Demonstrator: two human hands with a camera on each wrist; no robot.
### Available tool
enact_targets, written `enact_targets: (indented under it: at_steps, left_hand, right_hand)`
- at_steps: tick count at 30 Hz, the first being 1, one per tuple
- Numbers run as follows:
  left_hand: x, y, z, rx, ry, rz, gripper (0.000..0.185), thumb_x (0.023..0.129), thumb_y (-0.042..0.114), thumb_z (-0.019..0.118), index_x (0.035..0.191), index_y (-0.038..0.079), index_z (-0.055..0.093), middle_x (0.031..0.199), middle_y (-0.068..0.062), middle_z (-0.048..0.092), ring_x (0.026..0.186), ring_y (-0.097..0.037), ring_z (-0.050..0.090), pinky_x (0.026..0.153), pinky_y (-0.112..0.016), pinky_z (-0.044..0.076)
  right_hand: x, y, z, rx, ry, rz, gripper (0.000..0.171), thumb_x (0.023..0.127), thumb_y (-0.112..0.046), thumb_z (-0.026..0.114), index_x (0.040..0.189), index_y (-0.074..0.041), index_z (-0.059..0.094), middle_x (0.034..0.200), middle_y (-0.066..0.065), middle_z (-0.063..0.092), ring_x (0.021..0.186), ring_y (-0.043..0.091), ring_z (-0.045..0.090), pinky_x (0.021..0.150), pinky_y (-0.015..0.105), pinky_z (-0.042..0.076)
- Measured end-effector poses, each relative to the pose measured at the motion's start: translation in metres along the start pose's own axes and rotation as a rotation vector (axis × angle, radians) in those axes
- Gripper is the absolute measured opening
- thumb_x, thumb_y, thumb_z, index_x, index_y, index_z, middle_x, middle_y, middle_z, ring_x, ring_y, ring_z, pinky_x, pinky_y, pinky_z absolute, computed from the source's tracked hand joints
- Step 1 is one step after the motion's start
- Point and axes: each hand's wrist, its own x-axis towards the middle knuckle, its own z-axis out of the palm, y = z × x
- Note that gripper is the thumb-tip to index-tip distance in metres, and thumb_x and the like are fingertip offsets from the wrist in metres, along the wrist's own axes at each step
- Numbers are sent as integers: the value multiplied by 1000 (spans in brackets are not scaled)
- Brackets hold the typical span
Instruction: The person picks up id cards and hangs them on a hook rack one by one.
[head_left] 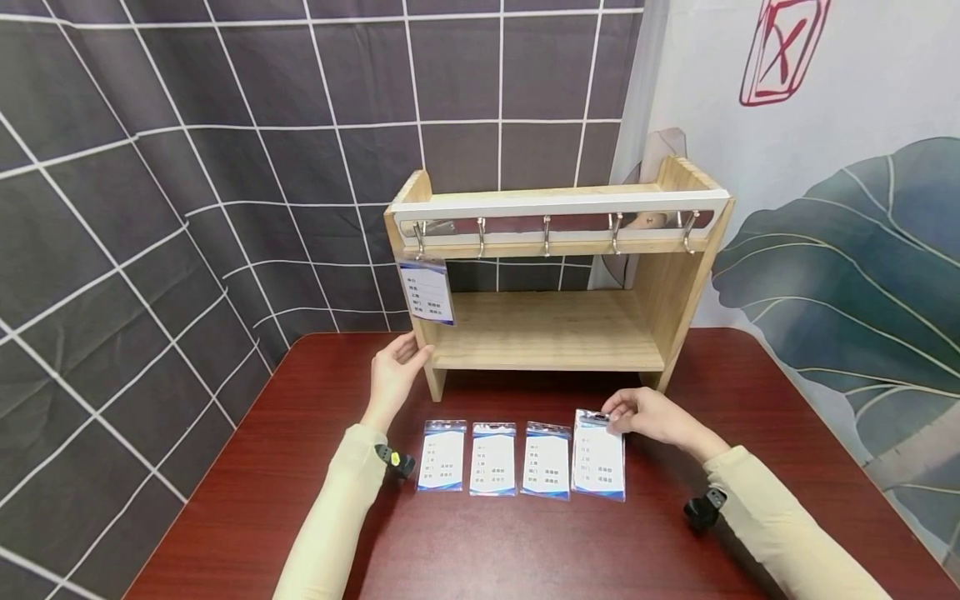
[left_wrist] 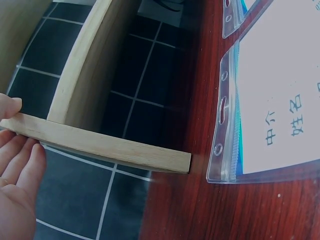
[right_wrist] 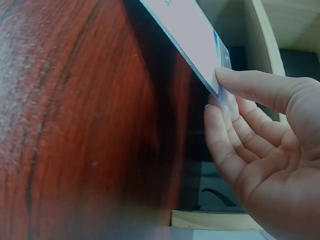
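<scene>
My right hand (head_left: 643, 414) pinches the top right corner of an ID badge holder (head_left: 597, 458) between thumb and fingers. In the right wrist view the badge holder (right_wrist: 195, 45) is tilted, its near edge raised over the table. My left hand (head_left: 393, 375) holds the front edge of the wooden rack's left side panel (left_wrist: 100, 142), thumb on one face and fingers on the other. Three more badge holders, the left one (head_left: 441, 457), the middle one (head_left: 492, 460) and the right one (head_left: 546, 461), lie in a row. Another badge holder (head_left: 427, 292) hangs at the rack's leftmost hook.
The wooden rack (head_left: 547, 329) stands at the back of the red-brown table (head_left: 495, 550). Several metal hooks, one in the middle (head_left: 547, 236), line its white front rail (head_left: 562, 204). Behind it hangs a dark gridded cloth (head_left: 300, 167); a leaf-patterned backdrop (head_left: 847, 275) is on the right.
</scene>
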Motion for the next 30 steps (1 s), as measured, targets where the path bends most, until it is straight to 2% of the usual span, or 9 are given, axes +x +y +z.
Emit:
enact_targets:
  at_steps: [7, 14, 21, 24, 30]
  left_hand:
    - [0, 1, 0, 9, 0, 12, 45, 93, 8, 81, 133, -8, 67, 130, -26, 68, 124, -38, 66, 98, -28, 58]
    - [0, 1, 0, 14, 0, 7, 47, 93, 9, 82, 133, -8, 66, 130, -26, 67, 124, -38, 66, 99, -31, 58]
    - [-6, 16, 2, 44, 3, -17, 43, 95, 1, 77, 133, -13, 63, 131, -30, 65, 125, -41, 64, 101, -32, 56]
    - [-7, 18, 2, 46, 0, -12, 43, 95, 0, 76, 133, -14, 62, 131, -31, 64, 125, -43, 64, 101, -33, 56]
    - [-2, 5, 0, 34, 4, -19, 45, 94, 6, 79, 135, -10, 64, 132, -27, 66, 126, -38, 65, 101, -32, 56]
  right_hand:
    - [0, -6, -5, 54, -3, 4, 21, 85, 4, 76, 104, 9, 68, 84, 4, 65, 78, 15, 61, 65, 20, 56]
    - [-3, -13, -9, 39, 5, -3, 20, 88, 1, 75, 106, 8, 69, 88, 6, 67, 82, 18, 62, 67, 21, 56]
    - [-4, -19, -12, 52, 3, 5, 16, 92, 4, 70, 107, 8, 68, 89, 7, 70, 82, 17, 65, 69, 22, 58]
    - [-4, -20, -13, 62, 0, -6, 15, 92, 4, 67, 107, 9, 67, 90, 7, 71, 82, 16, 65, 70, 22, 59]
    - [-5, -23, -14, 84, -3, -28, 14, 94, 2, 68, 107, 9, 67, 89, 6, 70, 80, 14, 64, 70, 25, 60]
